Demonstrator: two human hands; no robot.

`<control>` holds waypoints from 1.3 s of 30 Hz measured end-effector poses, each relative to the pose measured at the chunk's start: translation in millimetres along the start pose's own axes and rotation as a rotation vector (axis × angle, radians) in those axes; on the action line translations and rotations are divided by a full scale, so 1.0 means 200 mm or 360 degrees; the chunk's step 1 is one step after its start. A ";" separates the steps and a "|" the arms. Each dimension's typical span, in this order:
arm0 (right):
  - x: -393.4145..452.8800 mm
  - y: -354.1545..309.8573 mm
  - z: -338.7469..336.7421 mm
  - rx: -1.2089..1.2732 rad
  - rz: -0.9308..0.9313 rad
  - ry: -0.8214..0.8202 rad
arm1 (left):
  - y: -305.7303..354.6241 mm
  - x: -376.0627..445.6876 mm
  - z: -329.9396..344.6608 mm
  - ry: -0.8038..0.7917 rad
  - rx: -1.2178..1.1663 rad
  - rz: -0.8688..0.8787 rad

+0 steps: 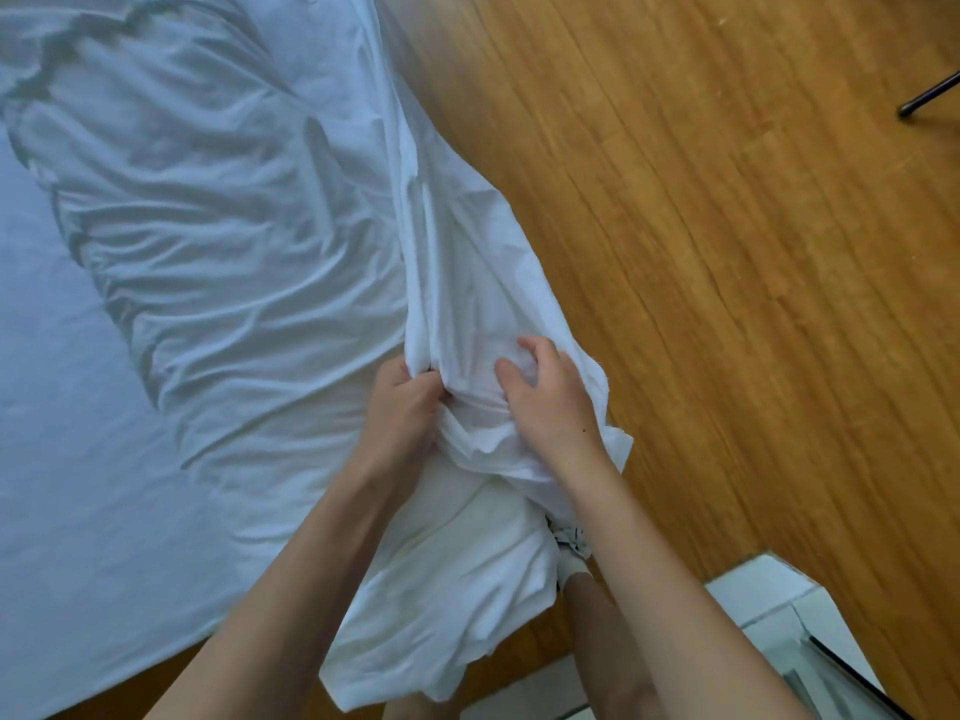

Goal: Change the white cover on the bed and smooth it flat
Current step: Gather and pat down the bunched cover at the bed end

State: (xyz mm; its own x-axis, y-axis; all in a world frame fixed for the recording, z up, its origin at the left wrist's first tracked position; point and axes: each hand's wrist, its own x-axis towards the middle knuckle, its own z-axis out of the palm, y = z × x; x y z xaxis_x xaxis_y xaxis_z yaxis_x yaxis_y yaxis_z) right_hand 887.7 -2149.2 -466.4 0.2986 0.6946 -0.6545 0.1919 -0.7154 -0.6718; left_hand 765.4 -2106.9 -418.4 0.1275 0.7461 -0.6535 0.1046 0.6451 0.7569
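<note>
The white cover lies crumpled over the bed, bunched in long folds that run toward me and hang off the bed's right edge. My left hand grips a gathered fold of it at the bed's near corner. Just to the right, my right hand has its fingers curled into the bunched cloth. Below my hands a loose end of the cover hangs down in front of my legs. The bare pale sheet of the bed shows at the left.
A wooden floor fills the right side. A thin black leg of some stand touches the floor at the top right. A white piece of furniture stands at the bottom right beside my foot.
</note>
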 end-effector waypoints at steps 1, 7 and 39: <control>0.00 0.03 -0.01 -0.0174 0.0008 -0.0007 | 0.00 0.00 -0.01 0.0052 -0.0099 -0.0030; -0.08 0.22 -0.08 -0.0881 -0.0286 -0.0084 | 0.00 -0.08 -0.06 0.0310 -0.0445 -0.0117; 0.15 0.69 -0.01 0.1147 0.1023 0.0154 | -0.17 -0.10 0.08 0.0496 0.0870 0.0569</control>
State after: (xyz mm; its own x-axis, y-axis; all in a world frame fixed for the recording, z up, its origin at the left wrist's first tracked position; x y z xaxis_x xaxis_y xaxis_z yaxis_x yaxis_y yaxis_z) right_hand 925.2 -2226.7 -578.2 0.2283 0.1548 -0.9612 -0.6443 -0.7161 -0.2684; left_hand 775.2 -2147.2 -430.8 -0.0328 0.9611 -0.2744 0.5977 0.2389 0.7653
